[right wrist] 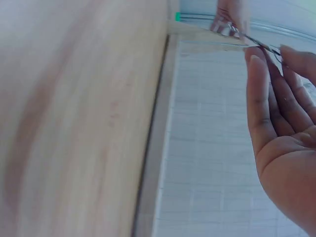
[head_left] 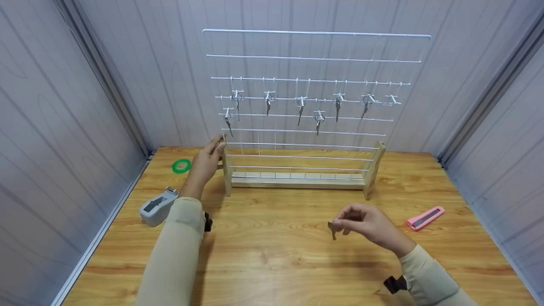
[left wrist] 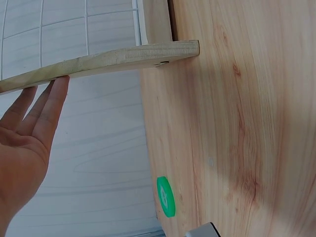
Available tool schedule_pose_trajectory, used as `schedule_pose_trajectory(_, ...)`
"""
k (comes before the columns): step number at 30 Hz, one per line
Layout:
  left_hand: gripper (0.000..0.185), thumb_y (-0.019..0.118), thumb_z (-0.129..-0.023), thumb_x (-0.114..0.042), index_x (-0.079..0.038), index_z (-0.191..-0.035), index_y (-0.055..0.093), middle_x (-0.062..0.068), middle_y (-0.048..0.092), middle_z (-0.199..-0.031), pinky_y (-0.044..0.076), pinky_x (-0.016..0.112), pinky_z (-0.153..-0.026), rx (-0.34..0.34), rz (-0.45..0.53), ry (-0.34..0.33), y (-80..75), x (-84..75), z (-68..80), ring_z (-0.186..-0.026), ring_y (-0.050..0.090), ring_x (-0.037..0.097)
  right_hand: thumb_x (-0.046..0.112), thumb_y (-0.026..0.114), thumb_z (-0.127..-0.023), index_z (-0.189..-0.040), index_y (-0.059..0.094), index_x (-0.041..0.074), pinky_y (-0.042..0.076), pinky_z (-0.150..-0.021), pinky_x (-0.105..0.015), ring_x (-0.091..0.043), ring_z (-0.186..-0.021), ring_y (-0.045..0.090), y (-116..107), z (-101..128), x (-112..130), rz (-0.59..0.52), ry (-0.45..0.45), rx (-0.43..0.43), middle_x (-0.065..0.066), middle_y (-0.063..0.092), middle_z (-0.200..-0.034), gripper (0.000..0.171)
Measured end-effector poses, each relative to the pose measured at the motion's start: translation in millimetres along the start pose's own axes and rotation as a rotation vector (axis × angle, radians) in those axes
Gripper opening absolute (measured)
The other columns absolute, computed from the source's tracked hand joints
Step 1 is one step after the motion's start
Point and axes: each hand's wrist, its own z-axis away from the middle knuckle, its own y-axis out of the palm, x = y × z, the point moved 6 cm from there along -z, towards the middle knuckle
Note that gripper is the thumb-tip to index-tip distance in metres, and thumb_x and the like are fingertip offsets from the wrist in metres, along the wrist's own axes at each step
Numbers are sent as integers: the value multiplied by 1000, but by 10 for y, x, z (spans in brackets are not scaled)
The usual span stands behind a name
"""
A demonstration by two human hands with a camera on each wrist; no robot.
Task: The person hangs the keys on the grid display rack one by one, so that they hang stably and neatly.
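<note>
A white wire grid rack (head_left: 297,146) stands upright between wooden side posts. Several keys on rings hang from its hooks, among them a key (head_left: 318,123) on a lower hook. At the rack's left side, my left hand (head_left: 206,160) touches the wooden post (left wrist: 113,59); straight fingers (left wrist: 49,106) meet its outer face, while the thumb is hidden in the left wrist view. My right hand (head_left: 367,225) is raised in front of the rack, pinching a key (head_left: 333,231) with its ring between thumb and fingers. The key points downward, apart from the rack.
A green tape roll (head_left: 181,166) lies left of the rack, behind a grey tape dispenser (head_left: 158,207). To the right lies a pink box cutter (head_left: 425,218). A bare hook (head_left: 393,100) sits at the grid's right end. Pale walls enclose the wooden table (head_left: 272,263).
</note>
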Motion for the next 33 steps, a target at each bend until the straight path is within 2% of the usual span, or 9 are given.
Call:
schedule_pose_trajectory(4, 61, 45, -111, -55, -36, -168, 35, 15, 44, -170, 64, 50, -107, 1, -7, -2, -4, 0, -4, -142, 61, 42, 13, 72, -104, -113, 69, -6, 70, -78, -31, -14, -91, 78, -201, -1, 145, -7, -24, -123, 1, 81, -101, 21)
schedule_pose_trajectory(11, 56, 45, -112, -54, -42, -166, 37, 15, 43, -170, 64, 52, -107, 4, 0, 9, -4, 1, 9, -141, 62, 43, 9, 68, -106, -118, 65, -14, 70, -76, -31, -15, -82, 78, -530, -46, 407, -78, -67, -341, 3, 82, -99, 26)
schedule_pose_trajectory(17, 59, 44, -111, -55, -38, -167, 36, 17, 42, -171, 63, 53, -108, 3, -3, 17, -1, 0, 10, -142, 60, 45, 17, 70, -106, -120, 67, -8, 69, -75, -27, -13, -79, 77, -828, -79, 652, -102, -82, -528, 4, 83, -96, 29)
schedule_pose_trajectory(25, 57, 44, -111, -56, -42, -166, 37, 13, 40, -172, 64, 51, -108, 9, 13, 2, 6, 8, 4, -143, 60, 43, 15, 72, -104, -116, 68, -6, 69, -74, -27, -16, -79, 80, -1187, -197, 975, -182, -240, -676, -5, 83, -96, 24)
schedule_pose_trajectory(33, 60, 44, -112, -53, -35, -168, 34, 16, 41, -171, 62, 53, -110, 7, 11, 8, 4, -17, 11, -144, 59, 45, 12, 71, -104, -112, 68, -3, 68, -66, -26, -18, -73, 79, -1511, -327, 1117, -257, -333, -858, -9, 81, -91, 17)
